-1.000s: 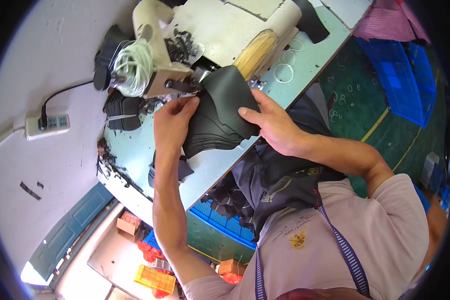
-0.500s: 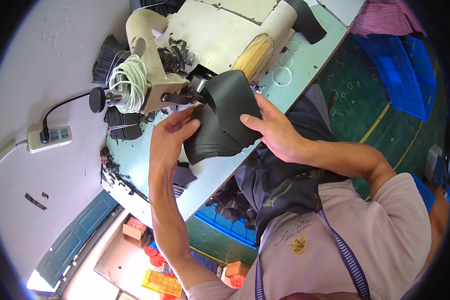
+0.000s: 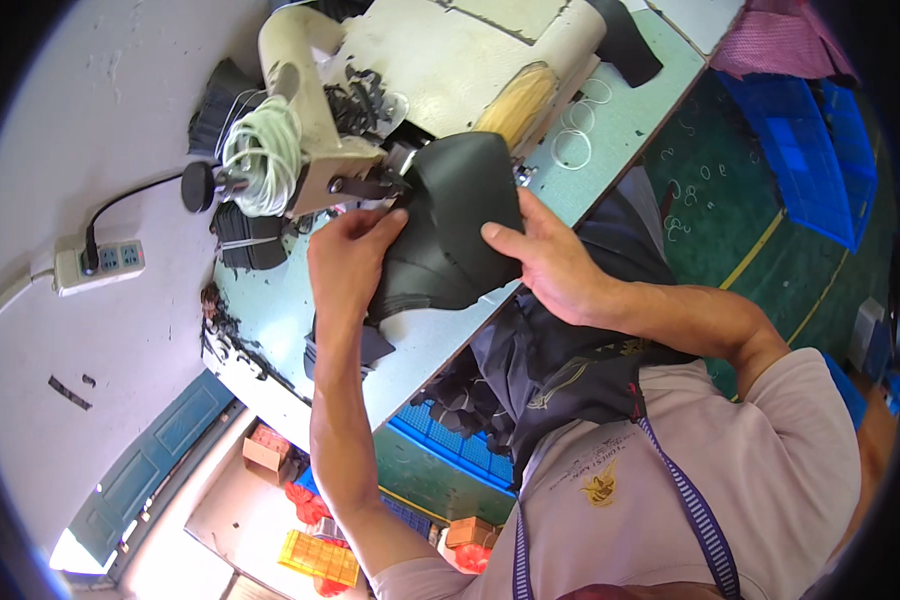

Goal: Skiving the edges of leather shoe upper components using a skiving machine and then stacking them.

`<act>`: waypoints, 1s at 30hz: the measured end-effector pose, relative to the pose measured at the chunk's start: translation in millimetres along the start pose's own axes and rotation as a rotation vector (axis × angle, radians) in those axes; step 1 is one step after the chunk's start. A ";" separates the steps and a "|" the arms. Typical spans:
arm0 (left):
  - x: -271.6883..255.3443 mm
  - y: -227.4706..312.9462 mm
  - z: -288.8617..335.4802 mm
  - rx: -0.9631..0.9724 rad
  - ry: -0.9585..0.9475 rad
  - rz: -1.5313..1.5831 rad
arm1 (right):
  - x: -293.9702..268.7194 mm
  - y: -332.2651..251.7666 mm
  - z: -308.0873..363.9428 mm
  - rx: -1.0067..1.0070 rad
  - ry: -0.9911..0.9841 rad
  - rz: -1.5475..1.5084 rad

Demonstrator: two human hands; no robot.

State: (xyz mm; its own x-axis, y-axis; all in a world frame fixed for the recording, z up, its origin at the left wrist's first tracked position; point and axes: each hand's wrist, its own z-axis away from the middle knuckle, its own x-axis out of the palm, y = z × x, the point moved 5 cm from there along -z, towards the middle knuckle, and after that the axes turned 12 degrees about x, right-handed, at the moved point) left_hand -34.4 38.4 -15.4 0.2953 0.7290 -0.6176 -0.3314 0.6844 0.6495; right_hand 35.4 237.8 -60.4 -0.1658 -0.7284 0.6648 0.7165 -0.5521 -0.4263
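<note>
Black sheet stack [image 3: 460,215]: centre of frame, over pale table [image 3: 270,310], upper end near cream machine [image 3: 440,50]. Left hand [image 3: 348,255] nearly closed, pinching left edge; right hand [image 3: 562,258] partly open, thumb on top, clasping right edge. Two-sided hold likely keeps layers aligned.

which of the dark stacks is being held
The broad dark stack: the left hand and right hand both grip it, while the banded bundle below the coiled cord and the small pile by the left forearm lie unheld.
</note>
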 end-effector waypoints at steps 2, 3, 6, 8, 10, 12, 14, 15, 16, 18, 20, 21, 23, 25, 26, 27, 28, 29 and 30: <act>5.3 6.2 -2.1 0.053 0.030 0.222 | 0.6 -7.4 4.6 0.013 -0.026 -0.042; 2.7 -9.3 1.0 0.081 -0.024 0.392 | 2.2 -9.4 6.3 0.023 -0.053 -0.080; -0.5 -6.7 13.6 0.079 -0.078 0.410 | -3.2 -11.5 6.6 -0.027 0.018 -0.019; -5.7 -7.4 10.8 0.050 -0.025 0.270 | 3.1 -6.5 3.9 -0.029 0.025 -0.011; -5.8 -3.0 3.6 -0.046 -0.080 -0.060 | 2.5 -6.0 1.9 -0.037 0.039 0.002; 0.5 10.3 -6.3 -0.006 -0.045 -0.046 | 2.8 -10.0 5.0 -0.041 -0.004 -0.094; 4.2 5.5 -5.9 0.051 -0.046 -0.033 | 2.3 -16.8 9.4 -0.045 -0.039 -0.086; 6.1 -11.5 -2.1 0.086 -0.025 0.270 | -2.2 -11.7 8.5 -0.022 -0.023 -0.064; 3.4 -22.8 2.4 0.120 0.009 0.570 | -3.5 -10.4 4.7 0.001 -0.021 -0.039; 3.6 -30.9 6.4 0.056 0.050 0.525 | -3.6 -8.8 9.1 0.053 -0.026 -0.035; 1.0 -21.2 6.1 0.051 0.015 0.284 | -1.8 -7.4 9.7 0.020 0.015 -0.042; 1.1 -15.6 3.3 0.001 0.027 0.125 | -0.8 -7.6 11.0 0.025 0.011 -0.040; 8.2 -3.2 -8.2 0.022 0.047 0.112 | 0.8 -11.6 14.9 -0.033 0.023 -0.103; 4.8 5.7 -5.1 0.084 0.028 0.149 | -0.4 -10.4 15.8 -0.019 -0.016 -0.089; 3.8 1.3 -1.7 0.097 0.020 0.148 | -3.8 -14.1 12.5 -0.026 -0.047 -0.070; 4.6 -10.9 5.9 0.051 0.007 0.331 | -7.2 -12.0 11.1 0.002 -0.009 -0.065; 3.2 -16.1 13.6 -0.009 -0.001 0.513 | -6.7 -11.5 11.5 0.002 -0.006 -0.068; -1.8 -16.5 12.7 0.020 -0.001 0.362 | -6.0 -10.9 11.8 0.012 -0.003 -0.049; -0.5 -15.6 9.9 0.018 -0.004 0.361 | -5.0 -10.1 12.4 0.022 -0.001 -0.031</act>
State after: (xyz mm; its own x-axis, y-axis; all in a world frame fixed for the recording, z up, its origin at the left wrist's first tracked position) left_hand -20.6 27.5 -20.8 0.1655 0.9238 -0.3453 -0.3987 0.3830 0.8333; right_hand 37.4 252.1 -51.8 -0.1872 -0.7107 0.6782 0.7260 -0.5652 -0.3918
